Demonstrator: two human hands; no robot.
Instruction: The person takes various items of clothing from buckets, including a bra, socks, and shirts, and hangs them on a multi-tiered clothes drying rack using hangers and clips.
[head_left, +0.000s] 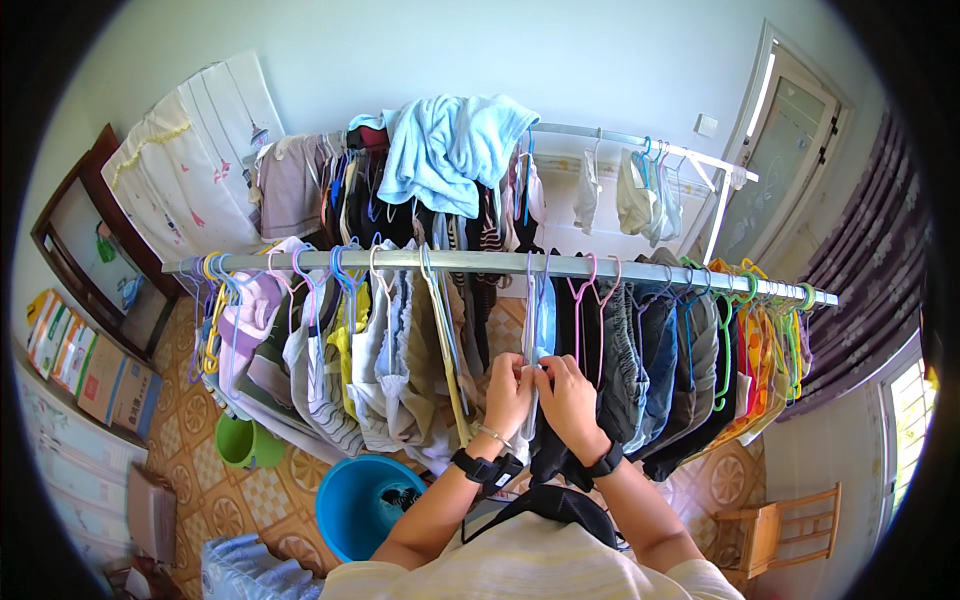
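In front of me a metal rail (465, 261) carries a row of clothes on plastic hangers. My left hand (506, 401) and my right hand (568, 405) are close together below its middle, fingertips pinched at a light blue garment (546, 311) on a hanger. Pale hangers (530, 300) hang right at the fingertips; the exact spot gripped is partly hidden by the fingers. Just right of my hands are black clothes with a pink hanger (581, 307). To the left, a yellowish hanger (448, 352) hangs beside a beige garment (426, 337).
Behind stands a second rail (622, 136) with clothes and a light blue towel (457, 150). On the tiled floor are a blue tub (352, 510) holding dark items, a green bucket (247, 442) and a wooden chair (761, 529). Cardboard boxes (112, 386) line the left side.
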